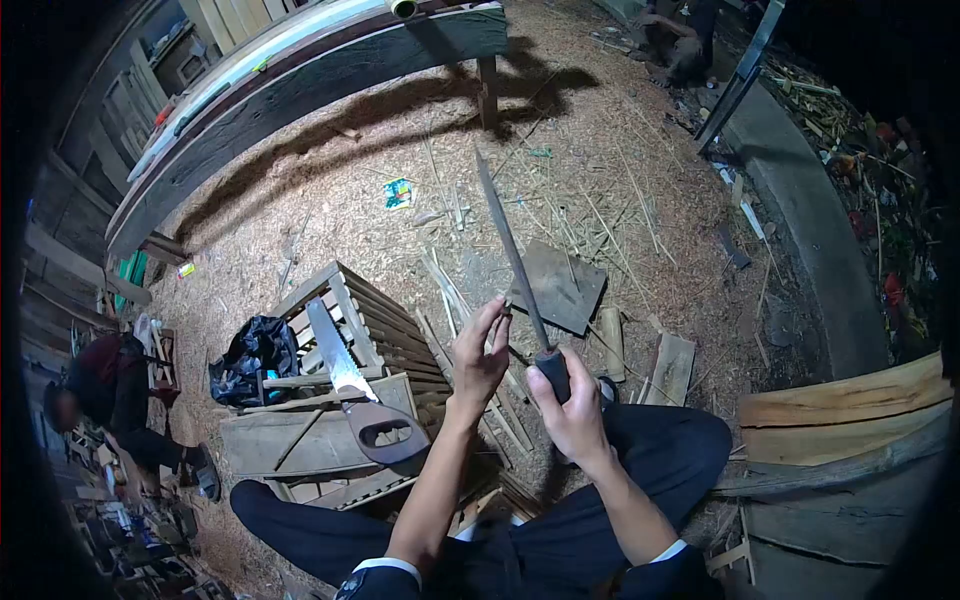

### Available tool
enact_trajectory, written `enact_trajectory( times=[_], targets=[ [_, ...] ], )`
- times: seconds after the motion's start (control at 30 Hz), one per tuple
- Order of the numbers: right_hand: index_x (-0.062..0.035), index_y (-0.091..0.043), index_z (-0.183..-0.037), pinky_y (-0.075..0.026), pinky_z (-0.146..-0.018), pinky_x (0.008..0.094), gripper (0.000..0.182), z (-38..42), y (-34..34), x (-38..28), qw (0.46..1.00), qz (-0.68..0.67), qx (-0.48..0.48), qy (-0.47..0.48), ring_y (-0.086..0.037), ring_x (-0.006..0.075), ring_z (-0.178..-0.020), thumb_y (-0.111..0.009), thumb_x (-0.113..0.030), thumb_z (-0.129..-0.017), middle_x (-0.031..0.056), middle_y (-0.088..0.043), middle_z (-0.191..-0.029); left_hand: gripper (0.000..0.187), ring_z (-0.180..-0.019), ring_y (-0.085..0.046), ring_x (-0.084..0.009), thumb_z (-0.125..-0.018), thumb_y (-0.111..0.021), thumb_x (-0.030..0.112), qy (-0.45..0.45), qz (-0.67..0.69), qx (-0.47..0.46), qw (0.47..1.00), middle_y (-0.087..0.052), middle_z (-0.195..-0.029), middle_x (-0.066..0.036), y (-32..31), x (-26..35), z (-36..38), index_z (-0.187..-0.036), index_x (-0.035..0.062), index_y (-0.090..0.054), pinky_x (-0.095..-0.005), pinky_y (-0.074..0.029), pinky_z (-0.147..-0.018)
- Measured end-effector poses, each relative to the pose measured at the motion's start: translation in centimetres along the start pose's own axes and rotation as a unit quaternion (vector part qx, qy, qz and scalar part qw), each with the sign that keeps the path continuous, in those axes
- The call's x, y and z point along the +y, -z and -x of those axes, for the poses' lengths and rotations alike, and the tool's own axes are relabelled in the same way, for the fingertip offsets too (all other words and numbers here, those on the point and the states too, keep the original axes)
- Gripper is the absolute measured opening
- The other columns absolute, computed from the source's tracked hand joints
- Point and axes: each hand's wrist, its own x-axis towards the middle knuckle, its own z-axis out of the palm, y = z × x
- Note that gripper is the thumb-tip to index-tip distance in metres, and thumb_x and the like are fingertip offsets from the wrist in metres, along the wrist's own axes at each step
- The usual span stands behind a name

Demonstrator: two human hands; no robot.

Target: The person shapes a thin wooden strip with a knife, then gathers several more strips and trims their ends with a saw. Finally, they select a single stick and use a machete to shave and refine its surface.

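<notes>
My right hand (570,405) is wrapped round the black handle of a long, narrow metal file (510,245), which tapers to a point and slants up and away from me. Just left of its shaft, my left hand (482,355) is closed, thumb and fingers together at a small dark bit that I cannot make out. A handsaw (345,372) with a brown handle lies on a slatted wooden crate (375,315), left of my left forearm. Beside the saw a black plastic bag (255,360) rests against the crate.
A long wooden workbench (350,80) stands ahead. A flat board (562,287) and wood offcuts (668,368) lie on the shaving-covered ground. Thick planks (845,415) are at my right. One person (105,390) bends at the left; another (680,45) is at the far right.
</notes>
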Motion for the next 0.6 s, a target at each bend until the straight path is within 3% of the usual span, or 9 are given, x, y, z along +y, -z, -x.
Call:
enact_trajectory(
  times=[0.4, 0.6],
  targets=[
    [0.0016, -0.059, -0.114, -0.05, -0.072, 0.0341, 0.036, 0.2, -1.2, 0.2, 1.0, -0.001, -0.023, 0.011, -0.058, 0.0173, -0.078, -0.07, -0.028, -0.097, 0.01, -0.062, -0.087, 0.044, -0.099, -0.073, -0.0338, -0.085, -0.07, -0.012, -0.001, 0.015, -0.006, 1.0, -0.072, -0.112, -0.019, 1.1, 0.2, -0.2, -0.126, 0.0045, -0.065, -0.0376, -0.059, -0.084],
    [0.0004, -0.059, -0.111, -0.048, -0.067, 0.0323, 0.032, 0.2, -1.6, 0.3, 1.0, -0.002, -0.02, 0.014, -0.056, 0.0139, -0.071, -0.068, -0.027, -0.099, 0.0061, -0.06, -0.081, 0.045, -0.095, -0.074, -0.0336, -0.085, -0.071, -0.011, -0.014, -0.009, -0.012, 1.0, -0.073, -0.11, -0.019, 1.2, 0.3, -0.2, -0.127, 0.0046, -0.063, -0.0376, -0.06, -0.079]
  ],
)
